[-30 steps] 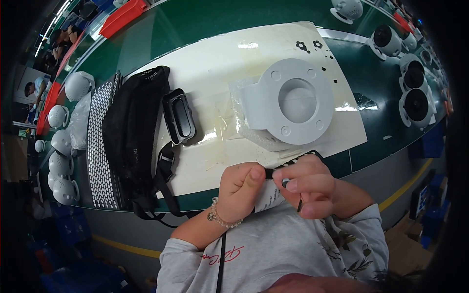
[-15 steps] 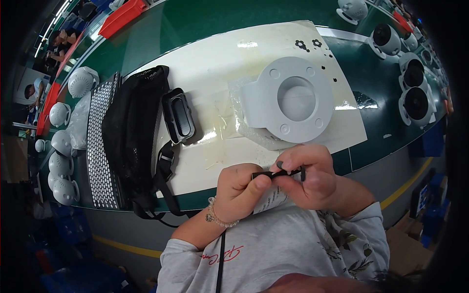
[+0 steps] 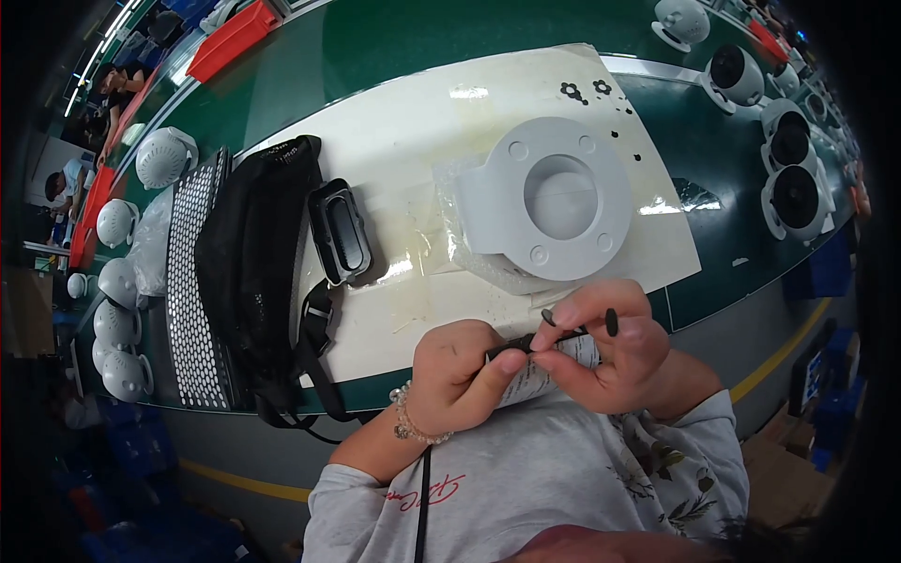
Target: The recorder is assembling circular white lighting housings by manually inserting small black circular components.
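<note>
By clock directions read from between the left hand (image 3: 455,375) and the right hand (image 3: 615,352), a large black mesh bag (image 3: 249,281) was laid at ten o'clock, its strap (image 3: 324,380) draped over the near edge; a perforated panel (image 3: 185,300) was partly covered by it. A white ring-shaped part (image 3: 497,202) was placed at twelve o'clock, just beyond the right hand, with bubble wrap (image 3: 452,220) beneath. White rounded devices (image 3: 162,158) were lined up toward ten o'clock, and black-fronted ones (image 3: 796,197) toward two. An open black case (image 3: 341,230) was set beside the bag.

The green bench top (image 3: 394,47) was covered at its middle by a cream sheet (image 3: 404,310), on which black flower shapes (image 3: 572,91) were marked toward one o'clock. The grey floor (image 3: 723,347) was crossed by a yellow line (image 3: 244,477); blue crates (image 3: 141,432) were stacked past eight o'clock, and people (image 3: 70,183) were seen at ten.

Red script was borne by the grey shirt (image 3: 526,479), and tiny dark print by a white paper (image 3: 532,383) under the hands.

A thin black strip (image 3: 511,350) was held before the shirt, pinched by both hands, thumb against forefinger. Two small dark ovals (image 3: 612,322) were seen at the right fingertips; what they were could not be made out with certainty.
</note>
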{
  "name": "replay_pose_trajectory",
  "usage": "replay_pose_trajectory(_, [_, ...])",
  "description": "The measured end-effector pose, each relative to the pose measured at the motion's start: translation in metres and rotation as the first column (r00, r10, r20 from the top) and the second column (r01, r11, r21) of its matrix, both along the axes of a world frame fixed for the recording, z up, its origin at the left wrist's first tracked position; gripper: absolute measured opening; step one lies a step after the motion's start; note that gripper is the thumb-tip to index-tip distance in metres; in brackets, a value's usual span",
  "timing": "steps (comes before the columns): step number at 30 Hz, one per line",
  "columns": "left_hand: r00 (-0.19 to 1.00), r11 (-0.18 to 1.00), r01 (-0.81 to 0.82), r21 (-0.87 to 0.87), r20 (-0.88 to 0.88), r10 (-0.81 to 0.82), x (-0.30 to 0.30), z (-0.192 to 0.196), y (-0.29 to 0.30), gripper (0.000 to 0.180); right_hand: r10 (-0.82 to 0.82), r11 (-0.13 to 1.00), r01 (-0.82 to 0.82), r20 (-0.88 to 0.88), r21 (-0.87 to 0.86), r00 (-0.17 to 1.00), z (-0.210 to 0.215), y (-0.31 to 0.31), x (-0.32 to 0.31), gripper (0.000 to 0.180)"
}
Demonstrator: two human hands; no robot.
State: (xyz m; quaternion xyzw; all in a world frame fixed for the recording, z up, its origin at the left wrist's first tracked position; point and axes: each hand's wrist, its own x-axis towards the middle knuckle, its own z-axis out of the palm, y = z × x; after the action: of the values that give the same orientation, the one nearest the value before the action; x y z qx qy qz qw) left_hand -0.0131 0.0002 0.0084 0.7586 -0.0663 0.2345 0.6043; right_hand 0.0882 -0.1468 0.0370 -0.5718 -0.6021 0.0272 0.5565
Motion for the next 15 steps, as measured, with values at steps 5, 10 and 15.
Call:
replay_pose_trajectory(5, [0.999,0.991,0.012,0.134,0.037,-0.018,0.003,0.011,0.001,0.017,0.001,0.999,-0.001,-0.002,-0.044,1.000,0.011,-0.002,0.006,0.089])
replay_pose_trajectory(10, [1.000,0.970,0.006,0.242,0.009,-0.008,0.005,0.021,0.006,0.013,0.012,0.999,-0.012,0.009,0.052,1.000,0.021,-0.007,0.026,0.087])
replay_pose_trajectory(15, [0.998,0.944,-0.056,0.326,0.028,0.049,0.008,0.025,0.008,0.021,-0.166,0.970,0.196,-0.192,0.146,0.967,0.047,0.016,0.080,0.081])
